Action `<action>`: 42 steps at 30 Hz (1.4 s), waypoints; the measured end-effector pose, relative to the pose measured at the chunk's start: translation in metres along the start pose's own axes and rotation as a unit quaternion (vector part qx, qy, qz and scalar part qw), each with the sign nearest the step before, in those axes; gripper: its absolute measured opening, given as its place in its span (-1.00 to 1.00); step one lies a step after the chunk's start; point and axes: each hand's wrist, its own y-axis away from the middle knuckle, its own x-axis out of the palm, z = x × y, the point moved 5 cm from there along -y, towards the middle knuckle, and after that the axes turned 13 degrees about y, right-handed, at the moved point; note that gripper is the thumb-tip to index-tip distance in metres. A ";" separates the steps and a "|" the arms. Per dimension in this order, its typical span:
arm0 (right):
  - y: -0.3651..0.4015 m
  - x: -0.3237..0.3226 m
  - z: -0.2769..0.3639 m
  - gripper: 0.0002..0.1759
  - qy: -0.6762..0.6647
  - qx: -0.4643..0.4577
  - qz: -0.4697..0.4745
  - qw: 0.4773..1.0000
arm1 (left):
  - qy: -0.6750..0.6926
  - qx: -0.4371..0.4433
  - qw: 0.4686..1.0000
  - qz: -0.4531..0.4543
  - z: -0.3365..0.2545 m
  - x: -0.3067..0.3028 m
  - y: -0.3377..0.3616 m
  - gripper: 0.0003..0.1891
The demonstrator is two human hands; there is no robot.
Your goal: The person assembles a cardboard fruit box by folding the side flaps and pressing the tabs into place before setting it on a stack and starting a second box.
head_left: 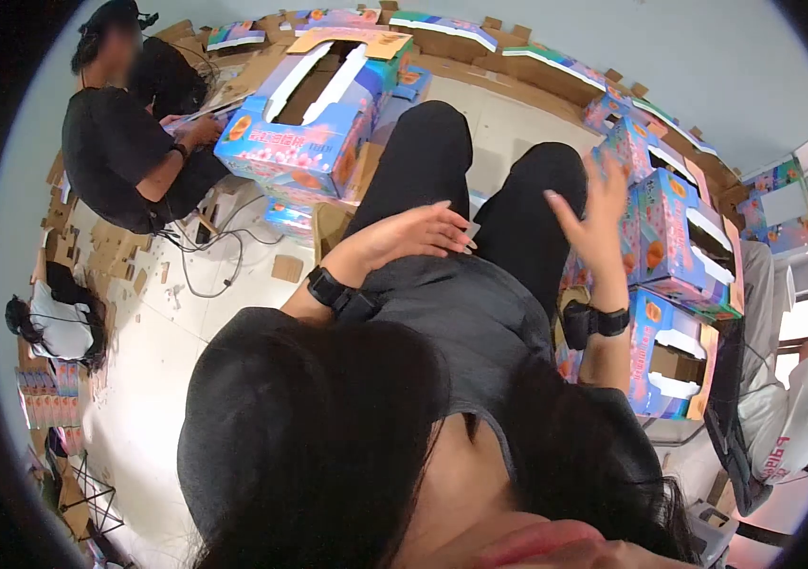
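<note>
My left hand [420, 231] is over my lap near the waist, its fingers loosely together and curved, with a small pale thing by the fingertips that I cannot make out. My right hand [598, 204] is raised beside my right knee, fingers spread, holding nothing. Just right of it stand printed blue and pink cartons with cut-out tops, the nearest being a carton [664, 223]. Another large carton [295, 142] with an open slot in its top stands beyond my left knee. Each wrist wears a black band.
A person in black [119, 142] sits at the far left, hands on a printed box. Another person [61, 321] is lower left, and one in a white shirt [792, 408] at the right. Cardboard scraps [119, 251] and cables lie on the floor; flattened cartons line the wall.
</note>
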 end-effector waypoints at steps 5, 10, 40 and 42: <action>-0.019 -0.017 0.099 -0.55 -0.197 -0.136 -0.020 0.971 | 0.012 0.010 1.000 -0.004 -0.007 0.008 0.005 -0.32; -0.010 -0.013 0.107 -0.79 -0.189 -0.135 -0.027 0.972 | 0.017 0.033 0.999 -0.002 -0.015 0.006 0.009 -0.33; 0.040 0.037 0.053 -0.20 0.006 0.041 0.068 0.997 | -0.662 0.104 0.468 -0.576 -0.155 -0.170 0.055 -0.11; 0.041 0.037 0.050 -0.21 0.003 0.040 0.067 0.997 | -0.655 0.134 0.473 -0.573 -0.154 -0.177 0.057 -0.12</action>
